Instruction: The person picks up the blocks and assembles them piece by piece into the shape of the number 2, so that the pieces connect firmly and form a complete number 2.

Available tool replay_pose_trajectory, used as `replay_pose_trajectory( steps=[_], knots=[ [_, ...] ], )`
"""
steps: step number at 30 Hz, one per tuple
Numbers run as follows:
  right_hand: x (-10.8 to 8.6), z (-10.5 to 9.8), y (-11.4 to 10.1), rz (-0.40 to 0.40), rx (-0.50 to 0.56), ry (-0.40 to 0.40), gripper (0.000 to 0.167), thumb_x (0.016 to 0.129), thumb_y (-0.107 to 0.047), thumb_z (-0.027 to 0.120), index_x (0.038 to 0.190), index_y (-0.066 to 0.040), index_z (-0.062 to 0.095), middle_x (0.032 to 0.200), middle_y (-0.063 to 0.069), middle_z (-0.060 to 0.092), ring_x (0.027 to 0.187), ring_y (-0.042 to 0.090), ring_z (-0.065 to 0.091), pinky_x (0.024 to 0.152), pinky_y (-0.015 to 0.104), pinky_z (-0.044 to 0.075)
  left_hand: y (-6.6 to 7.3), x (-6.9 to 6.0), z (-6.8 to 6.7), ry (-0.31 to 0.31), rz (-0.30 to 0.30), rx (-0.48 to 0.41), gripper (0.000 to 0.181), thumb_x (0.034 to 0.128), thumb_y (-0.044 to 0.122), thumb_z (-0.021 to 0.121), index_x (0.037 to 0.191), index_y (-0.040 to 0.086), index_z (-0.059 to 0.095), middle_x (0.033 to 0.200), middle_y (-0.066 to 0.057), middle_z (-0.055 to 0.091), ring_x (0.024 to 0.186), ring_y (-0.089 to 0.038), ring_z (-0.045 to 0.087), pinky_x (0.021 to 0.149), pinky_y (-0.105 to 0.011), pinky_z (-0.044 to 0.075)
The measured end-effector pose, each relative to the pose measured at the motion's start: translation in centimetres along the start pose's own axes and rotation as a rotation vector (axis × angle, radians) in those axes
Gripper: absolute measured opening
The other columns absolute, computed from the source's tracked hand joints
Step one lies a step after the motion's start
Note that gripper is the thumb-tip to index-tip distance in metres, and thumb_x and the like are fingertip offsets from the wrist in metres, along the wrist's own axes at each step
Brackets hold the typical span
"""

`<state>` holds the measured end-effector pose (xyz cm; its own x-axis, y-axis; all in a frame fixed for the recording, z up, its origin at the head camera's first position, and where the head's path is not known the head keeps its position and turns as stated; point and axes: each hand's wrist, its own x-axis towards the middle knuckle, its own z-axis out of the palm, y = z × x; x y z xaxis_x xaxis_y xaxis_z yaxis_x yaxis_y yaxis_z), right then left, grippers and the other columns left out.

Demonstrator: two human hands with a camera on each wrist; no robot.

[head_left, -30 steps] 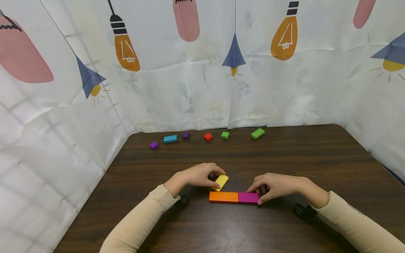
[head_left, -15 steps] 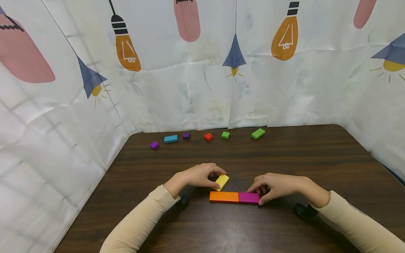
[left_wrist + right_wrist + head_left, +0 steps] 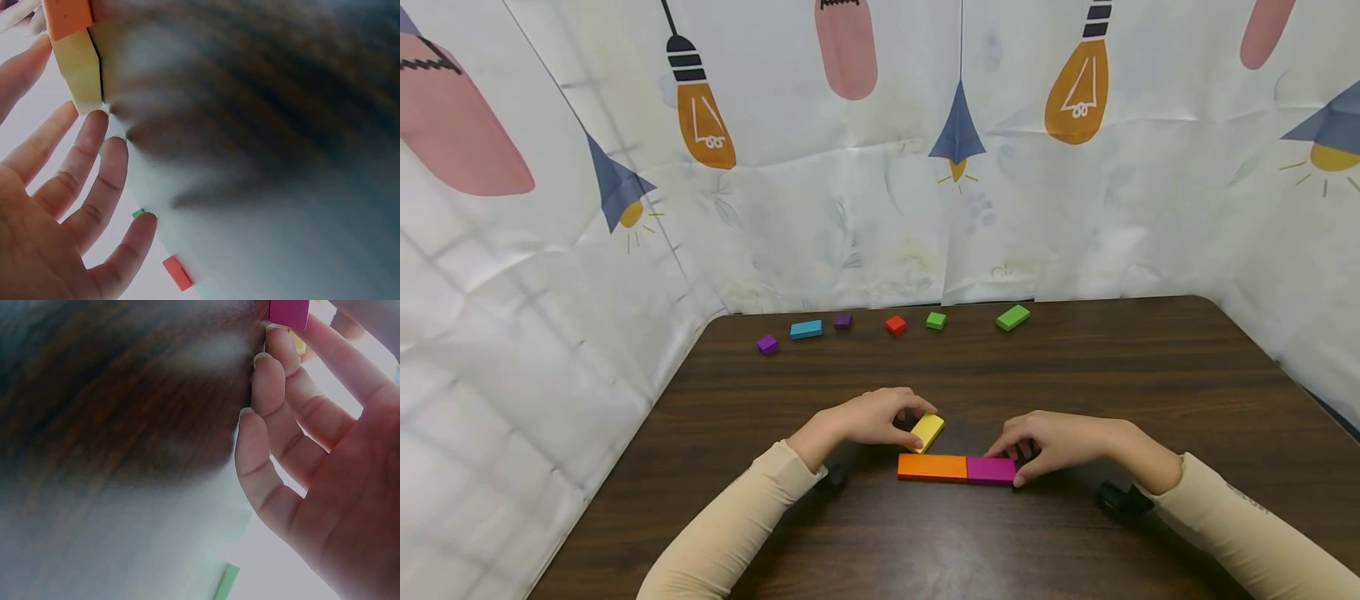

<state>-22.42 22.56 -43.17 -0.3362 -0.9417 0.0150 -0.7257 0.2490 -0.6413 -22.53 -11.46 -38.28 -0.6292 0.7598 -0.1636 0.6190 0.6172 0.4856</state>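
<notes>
My left hand [image 3: 872,417] pinches a yellow block [image 3: 928,432] between thumb and forefinger; the block lies aslant on the table just behind an orange block [image 3: 932,467]. End to end with the orange one sits a magenta block [image 3: 991,470], their short sides touching. At the magenta block's right end, my right hand [image 3: 1056,442] holds it between thumb and fingertips. In the left wrist view the yellow block [image 3: 80,69] appears beside the orange block [image 3: 67,15], the other fingers spread. The right wrist view shows only an end of the magenta block [image 3: 289,312].
Along the table's far edge lie a purple block [image 3: 767,344], a blue block [image 3: 807,329], a dark purple block [image 3: 843,321], a red block [image 3: 896,325], a small green block [image 3: 936,321] and a longer green block [image 3: 1013,317]. A printed curtain [image 3: 880,208] hangs behind.
</notes>
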Motion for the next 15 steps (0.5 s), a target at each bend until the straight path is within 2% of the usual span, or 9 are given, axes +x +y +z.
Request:
replay_pose_trajectory(
  steps=[1, 9, 15],
  knots=[
    [0.0, 0.0, 0.2, -0.009, -0.01, 0.001, 0.04, 0.098, -0.033, 0.072, 0.135, -0.018, 0.068, 0.1, -0.011, 0.058, 0.081, 0.003, 0.053, 0.064, 0.023, 0.047, 0.0, 0.0, 0.0, 0.0, 0.001, 0.0, 0.05, 0.0946, 0.03, 0.077, 0.141, 0.018, 0.063, 0.117, 0.002, 0.06, 0.098, -0.015, 0.055, 0.085, -0.029, 0.048],
    [0.5, -1.2, -4.2, 0.134, 0.04, -0.015, 0.039, 0.095, -0.031, 0.076, 0.129, -0.012, 0.071, 0.097, -0.012, 0.058, 0.081, 0.001, 0.053, 0.069, 0.024, 0.05, 0.1, 0.1, 0.0, -0.006, -0.002, 0.006, 0.05, 0.0947, 0.031, 0.077, 0.141, 0.018, 0.063, 0.118, 0.002, 0.06, 0.097, -0.014, 0.055, 0.084, -0.03, 0.048],
    [0.6, -1.6, -5.0, 0.174, 0.028, -0.027, 0.041, 0.095, -0.03, 0.077, 0.13, -0.011, 0.07, 0.097, -0.011, 0.058, 0.081, 0.002, 0.052, 0.07, 0.023, 0.049, 0.2, -0.1, -0.2, 0.002, -0.006, 0.022, 0.05, 0.0945, 0.032, 0.077, 0.141, 0.018, 0.063, 0.118, 0.001, 0.061, 0.1, -0.015, 0.057, 0.087, -0.032, 0.049]
  ],
)
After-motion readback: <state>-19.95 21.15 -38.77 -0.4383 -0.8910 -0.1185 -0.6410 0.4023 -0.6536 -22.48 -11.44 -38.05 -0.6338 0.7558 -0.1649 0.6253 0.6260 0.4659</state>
